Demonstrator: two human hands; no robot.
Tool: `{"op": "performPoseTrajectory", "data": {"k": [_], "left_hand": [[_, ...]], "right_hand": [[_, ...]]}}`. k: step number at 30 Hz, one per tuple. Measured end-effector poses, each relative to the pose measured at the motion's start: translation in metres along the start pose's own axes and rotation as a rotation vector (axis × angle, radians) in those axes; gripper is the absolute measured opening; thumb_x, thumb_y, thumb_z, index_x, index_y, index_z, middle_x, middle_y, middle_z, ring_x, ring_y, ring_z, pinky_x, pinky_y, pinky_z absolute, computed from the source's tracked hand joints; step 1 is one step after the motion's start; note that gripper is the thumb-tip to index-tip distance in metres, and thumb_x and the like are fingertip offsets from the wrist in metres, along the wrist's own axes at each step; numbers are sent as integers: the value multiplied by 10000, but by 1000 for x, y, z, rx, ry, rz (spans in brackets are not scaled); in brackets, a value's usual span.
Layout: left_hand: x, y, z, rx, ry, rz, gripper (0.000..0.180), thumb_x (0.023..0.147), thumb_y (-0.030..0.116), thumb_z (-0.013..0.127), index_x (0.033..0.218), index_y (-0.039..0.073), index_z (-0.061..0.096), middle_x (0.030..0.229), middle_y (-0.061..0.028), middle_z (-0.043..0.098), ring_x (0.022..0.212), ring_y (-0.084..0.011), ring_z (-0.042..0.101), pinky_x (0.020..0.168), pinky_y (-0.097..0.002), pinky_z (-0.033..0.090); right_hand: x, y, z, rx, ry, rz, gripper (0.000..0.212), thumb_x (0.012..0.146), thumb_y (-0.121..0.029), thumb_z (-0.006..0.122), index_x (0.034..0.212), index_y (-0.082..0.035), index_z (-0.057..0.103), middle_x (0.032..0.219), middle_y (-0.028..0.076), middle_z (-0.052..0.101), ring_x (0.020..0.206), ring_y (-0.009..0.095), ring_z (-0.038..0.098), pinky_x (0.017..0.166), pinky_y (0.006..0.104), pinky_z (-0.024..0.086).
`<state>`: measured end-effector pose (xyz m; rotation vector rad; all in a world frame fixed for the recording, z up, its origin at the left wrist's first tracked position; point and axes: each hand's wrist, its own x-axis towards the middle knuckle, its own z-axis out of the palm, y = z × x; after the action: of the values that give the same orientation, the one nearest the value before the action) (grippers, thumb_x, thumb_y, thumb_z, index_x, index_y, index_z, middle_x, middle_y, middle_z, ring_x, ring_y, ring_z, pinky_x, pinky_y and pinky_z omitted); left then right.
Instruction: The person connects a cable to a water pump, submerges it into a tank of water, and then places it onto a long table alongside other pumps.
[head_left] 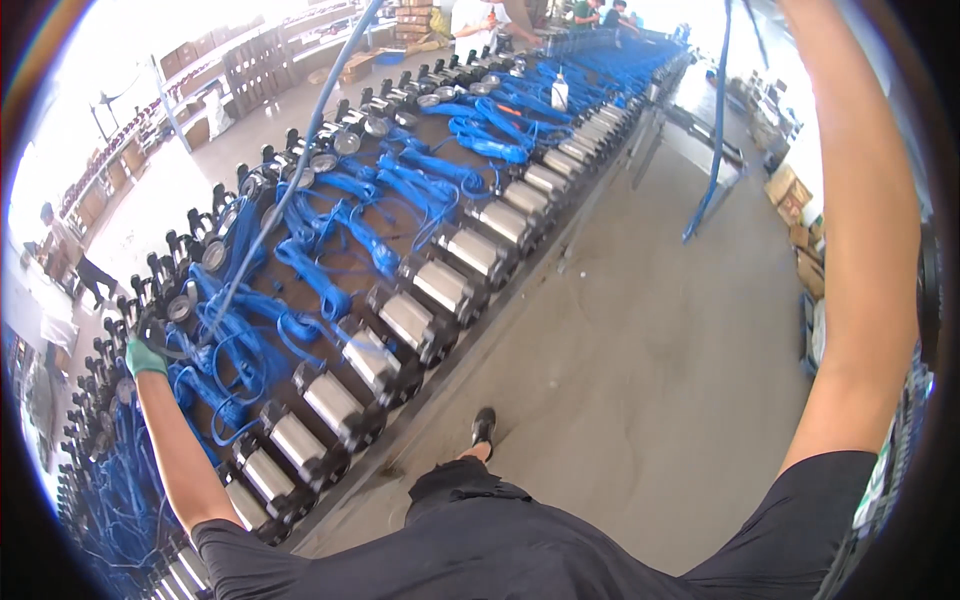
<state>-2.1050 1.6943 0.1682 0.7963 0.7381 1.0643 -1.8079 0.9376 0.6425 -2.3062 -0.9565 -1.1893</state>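
Observation:
My left hand [147, 357], in a green glove, reaches to the far row of black fittings [195, 225] on the long table. Its fingers are hidden, so I cannot tell whether it grips anything; a dark curved piece lies beside it. My right arm [865, 230] is raised along the right side, and its hand is beyond the top edge. Silver cylinders with black ends [330, 397], like pump or motor bodies, line the table's near edge. Bundles of blue cable [312, 275] cover the middle. A blue-grey cord [290, 190] slants across the view to near my left hand.
A blue cord [718, 150] hangs over the grey floor [620, 330] at right. A white bottle [559, 92] stands among the cables. Cardboard boxes [788, 190] are stacked at right. A person [480, 22] works across the table; another person [75, 250] is at far left.

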Motion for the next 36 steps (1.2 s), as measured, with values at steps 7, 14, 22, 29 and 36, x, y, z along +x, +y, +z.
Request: {"op": "performPoseTrajectory", "data": {"k": [7,14,22,29,36], "left_hand": [[6,-223,74,87,459,-305,475,1065,395,364,1399,88,503,1407,-91,550,1226,-282,570,1010,-486,482],[-66,-353,201,175,258,-479,583,1036,470,396,1473,85,404,1527,-98,431,1331,-299,465,1072,-504,410],[-256,-458,437,221,-46,-230,272,1003,266,575,1210,94,612,1035,-124,699,791,-254,655,670,-406,547],[-457,-568,831,436,-614,-106,319,1007,143,588,1300,18,570,1082,-90,692,909,-175,683,802,-309,573],[-499,-683,1082,1527,-1124,663,908,796,285,773,1562,141,308,1170,-256,661,1053,-433,643,899,-456,513]], "right_hand": [[98,174,179,-87,-116,-310,742,903,-398,731,1444,25,450,1322,279,605,1243,375,591,1036,407,476],[80,373,279,6,-414,47,692,885,-369,733,1437,-26,493,1285,239,631,1174,335,631,1004,399,501],[16,685,349,586,0,494,382,992,-200,620,1366,-121,611,1060,54,672,940,131,683,869,269,583],[-26,823,437,626,-170,355,400,934,-166,670,1319,-66,635,1009,53,700,885,168,701,787,310,554],[-20,893,475,1315,-41,540,288,938,-21,643,1223,-44,679,980,85,669,875,156,677,787,287,577]]}}
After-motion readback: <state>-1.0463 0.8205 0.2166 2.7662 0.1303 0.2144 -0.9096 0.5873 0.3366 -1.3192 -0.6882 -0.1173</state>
